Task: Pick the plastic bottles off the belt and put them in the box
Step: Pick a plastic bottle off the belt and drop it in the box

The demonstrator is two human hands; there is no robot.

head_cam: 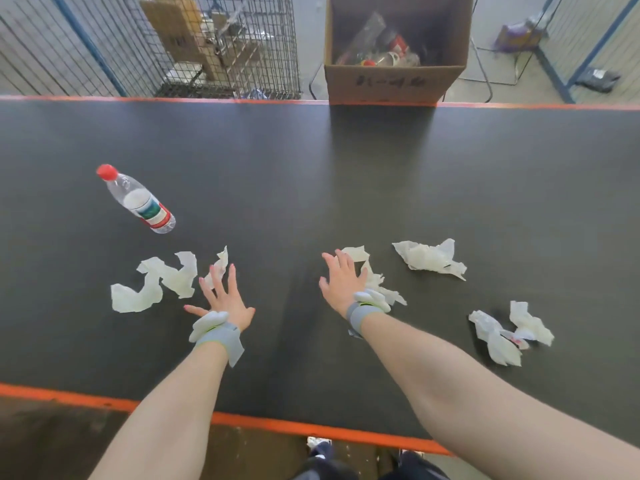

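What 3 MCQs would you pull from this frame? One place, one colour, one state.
1. The bottle on the belt lies: A) far left of the hands B) right of both hands C) in the box
2. Its cap is: A) blue B) red C) white
3. The left hand is: A) gripping the bottle B) open, fingers spread C) fisted

A: it lies up-left of both hands, far from the box.
B: the cap is plainly red.
B: the hand is empty, like the right hand.
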